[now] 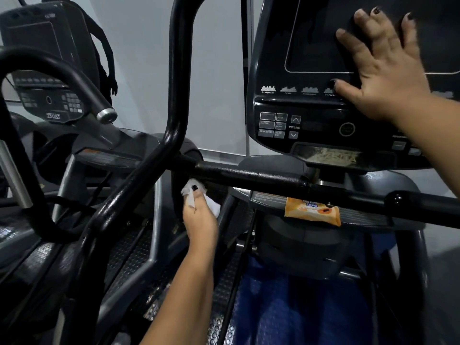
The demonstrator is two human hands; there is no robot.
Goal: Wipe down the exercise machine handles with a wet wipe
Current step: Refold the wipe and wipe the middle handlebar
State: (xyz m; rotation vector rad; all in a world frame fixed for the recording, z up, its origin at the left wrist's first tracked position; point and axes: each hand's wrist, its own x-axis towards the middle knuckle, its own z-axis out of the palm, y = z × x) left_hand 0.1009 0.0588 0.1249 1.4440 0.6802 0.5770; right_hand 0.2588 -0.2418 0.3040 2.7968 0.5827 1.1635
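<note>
while the left hand (199,217) was curled round a white wet wipe (214,208), the wipe was held bunched just under the left end of the horizontal black handlebar (249,176), pinched between thumb and fingers; contact with the bar could not be confirmed. the right hand (383,70) was laid flat, fingers straight and spread, against the screen area of the console (281,108); nothing was gripped by it. dark nail polish was noted on both hands. an orange pack of wipes (312,212) was seen lying on the ledge (368,218) below the console, partly hidden behind the handlebar. a curved upright handle (178,83) was seen rising left of the console and crossing the bar's left end. textured foot plates (129,255) were noted lower down. a second machine (49,70), marked 750at, was recorded at far left, against a grey wall (216,70).
</note>
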